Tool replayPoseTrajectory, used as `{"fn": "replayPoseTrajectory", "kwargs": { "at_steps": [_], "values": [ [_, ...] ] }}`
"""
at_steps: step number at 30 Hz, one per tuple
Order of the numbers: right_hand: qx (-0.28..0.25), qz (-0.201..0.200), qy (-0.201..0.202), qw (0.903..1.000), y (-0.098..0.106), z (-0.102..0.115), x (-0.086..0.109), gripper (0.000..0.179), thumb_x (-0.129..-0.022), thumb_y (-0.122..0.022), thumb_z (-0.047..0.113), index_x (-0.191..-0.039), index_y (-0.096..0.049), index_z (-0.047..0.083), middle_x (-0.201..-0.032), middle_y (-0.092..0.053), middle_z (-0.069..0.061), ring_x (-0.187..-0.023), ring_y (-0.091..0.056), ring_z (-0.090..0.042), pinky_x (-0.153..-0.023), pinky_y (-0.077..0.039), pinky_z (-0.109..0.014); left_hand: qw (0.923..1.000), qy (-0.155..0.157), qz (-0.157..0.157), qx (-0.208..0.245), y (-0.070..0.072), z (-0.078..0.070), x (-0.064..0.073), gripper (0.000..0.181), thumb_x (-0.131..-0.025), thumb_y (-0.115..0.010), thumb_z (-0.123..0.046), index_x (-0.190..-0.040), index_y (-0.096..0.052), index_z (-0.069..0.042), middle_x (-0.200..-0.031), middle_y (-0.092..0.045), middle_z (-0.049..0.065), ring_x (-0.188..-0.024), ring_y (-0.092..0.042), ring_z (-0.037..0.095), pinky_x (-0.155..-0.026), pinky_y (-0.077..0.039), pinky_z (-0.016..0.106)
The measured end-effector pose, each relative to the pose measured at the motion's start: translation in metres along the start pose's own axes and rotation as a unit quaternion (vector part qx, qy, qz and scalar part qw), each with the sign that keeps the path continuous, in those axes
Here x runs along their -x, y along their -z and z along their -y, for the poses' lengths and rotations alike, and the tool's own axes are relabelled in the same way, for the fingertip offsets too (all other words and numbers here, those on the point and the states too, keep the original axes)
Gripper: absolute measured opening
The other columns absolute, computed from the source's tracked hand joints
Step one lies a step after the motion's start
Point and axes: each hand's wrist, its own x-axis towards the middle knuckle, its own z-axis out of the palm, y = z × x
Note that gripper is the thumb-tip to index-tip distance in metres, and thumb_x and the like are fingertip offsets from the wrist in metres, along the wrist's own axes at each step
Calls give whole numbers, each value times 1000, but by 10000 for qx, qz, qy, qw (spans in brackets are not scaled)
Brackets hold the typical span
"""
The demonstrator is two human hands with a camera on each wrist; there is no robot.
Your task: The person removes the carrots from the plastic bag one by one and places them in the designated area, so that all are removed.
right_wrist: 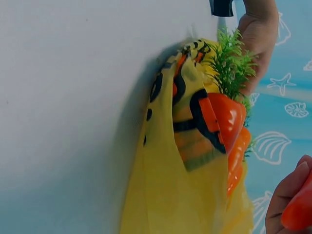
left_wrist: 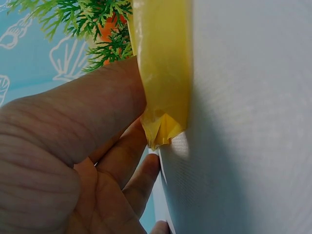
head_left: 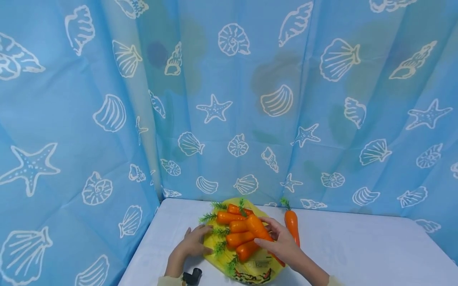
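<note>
Several toy carrots (head_left: 239, 239) with green leafy tops lie side by side on a yellow printed plastic piece (head_left: 261, 274), which looks like a flattened bag. My right hand (head_left: 286, 242) holds one more carrot (head_left: 258, 227) slantwise over the others, its leafy end pointing away. In the right wrist view, the fingers (right_wrist: 287, 187) and the end of that carrot show at the corner. At the yellow piece's left edge, my left hand (head_left: 195, 241) touches it with thumb and fingers spread. Its crinkled edge (left_wrist: 163, 97) lies against the thumb in the left wrist view.
A single carrot (head_left: 292, 224) lies on the white table (head_left: 358, 246) right of the pile. A small black device (head_left: 193, 276) is by the left wrist. Blue curtains (head_left: 214, 79) with white shell prints hang behind the table and along its left side.
</note>
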Motion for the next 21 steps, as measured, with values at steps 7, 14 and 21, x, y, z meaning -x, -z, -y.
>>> {"fn": "replayPoseTrajectory", "kwargs": {
  "at_steps": [7, 14, 21],
  "values": [
    [43, -54, -81, 9999, 11, 1, 1, 63, -88, -74, 29, -143, -47, 12, -112, -63, -11, -86, -60, -21, -62, -56, -28, 9999, 109, -70, -31, -2, 0, 0, 63, -75, -84, -20, -133, -61, -10, -147, -51, 13, -144, -32, 44, -117, -3, 71],
    [212, -261, -133, 9993, 25, 1, -1, 61, -88, -74, 26, -142, -49, 11, -112, -62, -11, -83, -60, -21, -61, -57, -31, 9999, 81, -52, -30, -1, -1, 0, 64, -75, -84, -21, -134, -60, -10, -147, -51, 13, -144, -33, 44, -117, -3, 71],
    [327, -434, -80, 9985, 40, 3, -2, 59, -90, -73, 22, -142, -48, 13, -114, -62, -12, -85, -60, -21, -61, -57, -32, 10000, 28, -41, -24, 1, -2, 0, 64, -75, -84, -21, -134, -60, -10, -147, -51, 13, -144, -33, 43, -117, -3, 71]
  ]
}}
